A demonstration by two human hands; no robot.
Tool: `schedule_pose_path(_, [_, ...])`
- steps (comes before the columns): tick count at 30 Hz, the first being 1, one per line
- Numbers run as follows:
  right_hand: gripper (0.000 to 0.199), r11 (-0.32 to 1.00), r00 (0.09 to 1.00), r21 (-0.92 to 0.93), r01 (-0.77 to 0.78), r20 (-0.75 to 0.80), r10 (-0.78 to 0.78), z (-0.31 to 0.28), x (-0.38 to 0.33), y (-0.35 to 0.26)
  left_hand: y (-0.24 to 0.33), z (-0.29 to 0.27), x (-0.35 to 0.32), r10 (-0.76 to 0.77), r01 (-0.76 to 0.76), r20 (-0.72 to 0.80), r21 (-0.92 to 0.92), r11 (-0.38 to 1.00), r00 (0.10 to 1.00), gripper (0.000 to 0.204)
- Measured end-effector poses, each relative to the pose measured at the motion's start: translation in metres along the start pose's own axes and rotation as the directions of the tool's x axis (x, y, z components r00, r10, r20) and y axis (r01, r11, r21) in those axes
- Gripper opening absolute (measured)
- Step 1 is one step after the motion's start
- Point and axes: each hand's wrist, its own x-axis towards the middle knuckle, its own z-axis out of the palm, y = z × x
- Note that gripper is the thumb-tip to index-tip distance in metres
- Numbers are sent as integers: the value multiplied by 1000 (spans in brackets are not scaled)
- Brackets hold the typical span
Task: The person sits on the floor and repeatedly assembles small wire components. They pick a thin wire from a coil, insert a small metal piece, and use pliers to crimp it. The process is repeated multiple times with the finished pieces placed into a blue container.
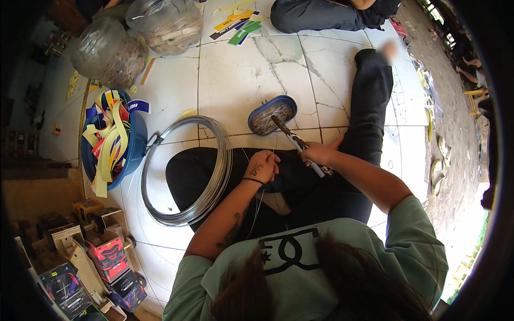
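Note:
My right hand (317, 154) is closed around the handles of worn pliers (294, 140). Their jaws point away from me, over a small blue oval tub (292, 101) that holds many short pieces of wire (262, 123). To the left, my left hand (262, 165) is closed above my lap with a thin wire (258, 207) running through it; the fingertips are partly hidden. A large coil of grey wire (225, 166) leans across my bent left leg and onto the tiles.
A blue bucket (137, 147) full of coloured strips stands left of the coil. Beyond it are filled clear plastic bags (166, 27) and loose strips (235, 24). Wooden toy-like pieces with boxes (110, 257) crowd the lower left. Another person's leg (321, 16) rests at the far side.

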Motion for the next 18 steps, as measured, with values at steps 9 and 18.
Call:
schedule_pose_path(9, [19,998,999,-40,-43,-14,43,1,4,-13,-2,0,9,54,-51,-56,51,997,997,27])
schedule_pose_path(18, [44,969,965,246,23,246,-86,-14,-36,-13,-2,-7,10,94,-106,-72,-192,976,993,26])
